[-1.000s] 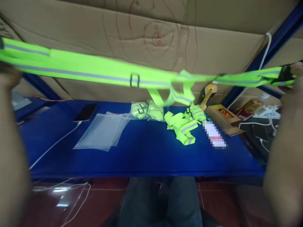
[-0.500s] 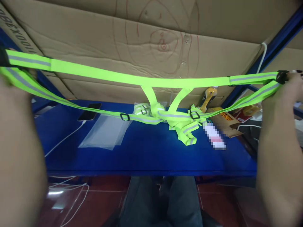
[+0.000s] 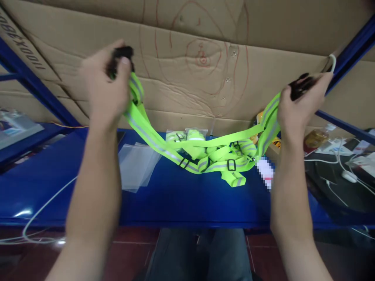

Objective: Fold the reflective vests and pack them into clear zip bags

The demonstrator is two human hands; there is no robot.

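A neon yellow-green reflective vest made of straps [image 3: 152,136], with grey stripes and black slide buckles, hangs in a slack loop between my hands. My left hand [image 3: 107,78], a little blurred, is closed around a black buckle at one end. At the other end, my right hand [image 3: 304,101] grips a second black buckle with straps running down from it. The sagging middle hangs in front of more green straps [image 3: 234,179] lying on the blue table [image 3: 190,207], and the two partly merge in view. Behind them sit small bagged bundles of green strap [image 3: 195,136].
Clear plastic bags [image 3: 137,164] lie left of the straps. A cardboard wall [image 3: 175,78] closes off the back, between blue metal posts [image 3: 351,54]. White cables [image 3: 348,175] and a bottle [image 3: 316,138] are at the right. A blurred-out card [image 3: 266,171] lies near my right forearm.
Both hands have come inward from the frame's sides, the left one also higher. The straps, stretched wide before, now droop slack between them.
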